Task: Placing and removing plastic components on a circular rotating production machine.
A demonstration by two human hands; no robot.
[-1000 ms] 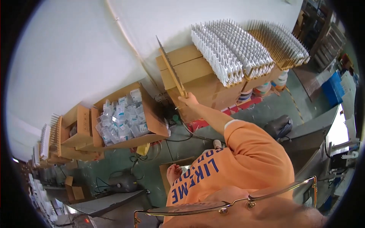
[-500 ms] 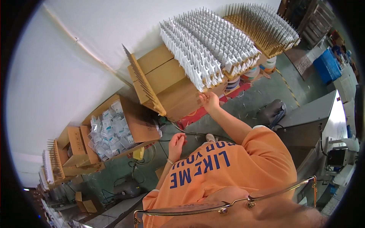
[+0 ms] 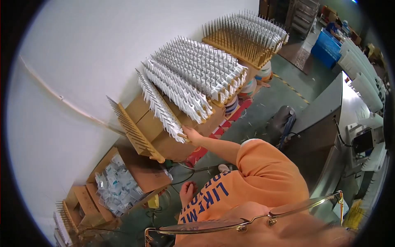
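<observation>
My right hand (image 3: 191, 135) is closed round the near end of a wooden pin board (image 3: 186, 140), whose metal pins carry a row of white pieces (image 3: 158, 105). This board lies slanted over the brown carton (image 3: 175, 147), apart from the other loaded pin boards (image 3: 197, 68) to its right. To its left, a bare wooden pin board (image 3: 135, 131) leans on the same carton, with pins but no white pieces. My left hand (image 3: 188, 189) hangs in front of my orange shirt, fingers curled, and nothing shows in it.
On the left stands an open carton (image 3: 154, 171) of clear plastic pieces (image 3: 117, 185). More pin boards (image 3: 242, 35) stand at the back right, above white tubs (image 3: 263, 72). A grey machine (image 3: 321, 115) is at the right. Cables (image 3: 185, 166) lie on the floor near my feet.
One loaded pin board has come away from the group and moved left over the carton with my right hand. My left hand has stayed low. The whole view has shifted.
</observation>
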